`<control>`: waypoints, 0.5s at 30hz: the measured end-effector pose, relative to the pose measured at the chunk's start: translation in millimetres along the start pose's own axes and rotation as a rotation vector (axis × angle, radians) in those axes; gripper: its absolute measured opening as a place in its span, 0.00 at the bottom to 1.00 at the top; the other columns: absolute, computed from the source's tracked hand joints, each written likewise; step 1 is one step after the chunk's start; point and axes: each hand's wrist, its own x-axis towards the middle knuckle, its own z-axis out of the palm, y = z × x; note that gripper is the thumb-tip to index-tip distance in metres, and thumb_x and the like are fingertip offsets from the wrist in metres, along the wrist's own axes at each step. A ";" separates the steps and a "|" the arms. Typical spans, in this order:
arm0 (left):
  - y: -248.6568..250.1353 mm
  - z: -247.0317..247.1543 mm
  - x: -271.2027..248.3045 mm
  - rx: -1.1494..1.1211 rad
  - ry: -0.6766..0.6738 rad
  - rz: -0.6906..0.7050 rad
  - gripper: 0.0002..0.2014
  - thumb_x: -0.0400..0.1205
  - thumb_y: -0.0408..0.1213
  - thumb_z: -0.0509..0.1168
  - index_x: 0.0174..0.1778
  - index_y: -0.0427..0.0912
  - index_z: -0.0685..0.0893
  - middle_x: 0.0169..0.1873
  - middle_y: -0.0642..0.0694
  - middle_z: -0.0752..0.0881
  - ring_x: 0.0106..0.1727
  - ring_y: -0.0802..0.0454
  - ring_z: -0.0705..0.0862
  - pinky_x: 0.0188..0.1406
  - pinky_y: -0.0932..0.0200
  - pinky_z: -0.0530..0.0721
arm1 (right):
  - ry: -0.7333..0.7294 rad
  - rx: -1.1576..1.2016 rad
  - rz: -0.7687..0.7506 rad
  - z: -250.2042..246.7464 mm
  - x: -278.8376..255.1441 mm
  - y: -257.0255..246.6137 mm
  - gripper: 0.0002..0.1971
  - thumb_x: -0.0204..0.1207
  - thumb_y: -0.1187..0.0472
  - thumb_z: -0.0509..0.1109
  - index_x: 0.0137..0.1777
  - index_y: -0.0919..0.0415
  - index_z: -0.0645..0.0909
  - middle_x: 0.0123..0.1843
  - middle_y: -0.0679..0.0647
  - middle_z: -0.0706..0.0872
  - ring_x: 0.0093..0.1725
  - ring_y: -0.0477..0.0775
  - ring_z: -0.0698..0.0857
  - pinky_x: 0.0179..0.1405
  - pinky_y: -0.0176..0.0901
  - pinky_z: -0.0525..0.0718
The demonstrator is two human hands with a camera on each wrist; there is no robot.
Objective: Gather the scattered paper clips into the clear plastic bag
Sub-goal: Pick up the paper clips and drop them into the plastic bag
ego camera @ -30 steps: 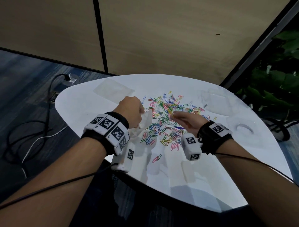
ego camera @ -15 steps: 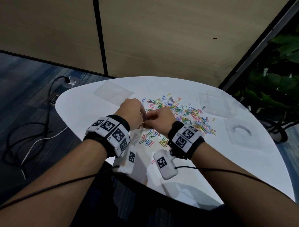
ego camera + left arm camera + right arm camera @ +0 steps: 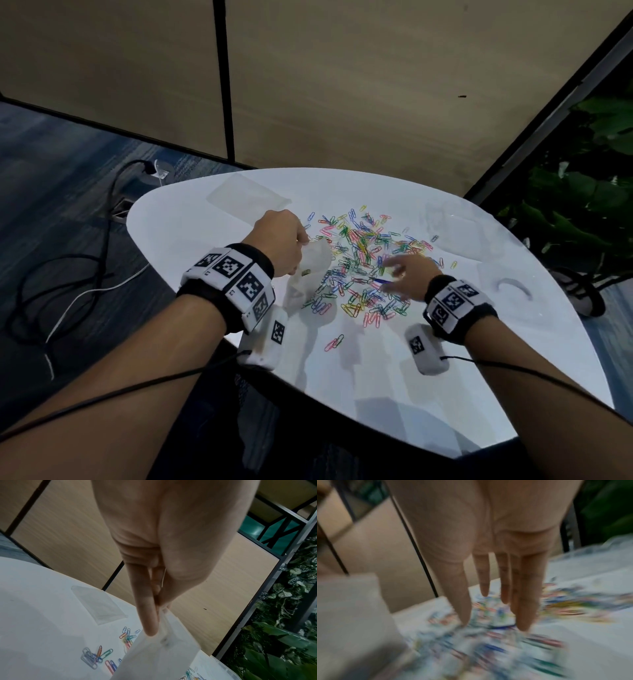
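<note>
Several coloured paper clips (image 3: 363, 270) lie scattered in a wide patch on the white table (image 3: 191, 226). My left hand (image 3: 284, 245) pinches the top edge of the clear plastic bag (image 3: 310, 270), which hangs upright just left of the pile. In the left wrist view the fingers (image 3: 147, 615) clamp the bag (image 3: 159, 654) above a few clips (image 3: 96, 654). My right hand (image 3: 404, 270) hovers over the right part of the pile with its fingers (image 3: 525, 601) straight and spread, holding nothing; the clips (image 3: 488, 642) beneath are blurred by motion.
Other clear bags lie flat at the far left (image 3: 245, 195) and far right (image 3: 455, 226) of the table, and one more near the right edge (image 3: 510, 284). Two stray clips (image 3: 334, 342) sit near the front. Cables (image 3: 68, 274) run on the floor at left; plants (image 3: 575, 205) stand at right.
My right hand has left the bag's mouth and swung right, back over the pile, with its fingers now spread. The left hand has kept holding the bag in place.
</note>
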 end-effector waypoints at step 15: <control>-14.8 -13.3 -1.1 0.059 -0.021 -0.024 0.16 0.80 0.21 0.69 0.62 0.38 0.89 0.48 0.36 0.92 0.47 0.40 0.93 0.54 0.47 0.92 | 0.192 -0.389 -0.257 79.6 19.4 5.9 0.11 0.79 0.65 0.69 0.57 0.59 0.89 0.54 0.60 0.86 0.53 0.61 0.86 0.54 0.46 0.85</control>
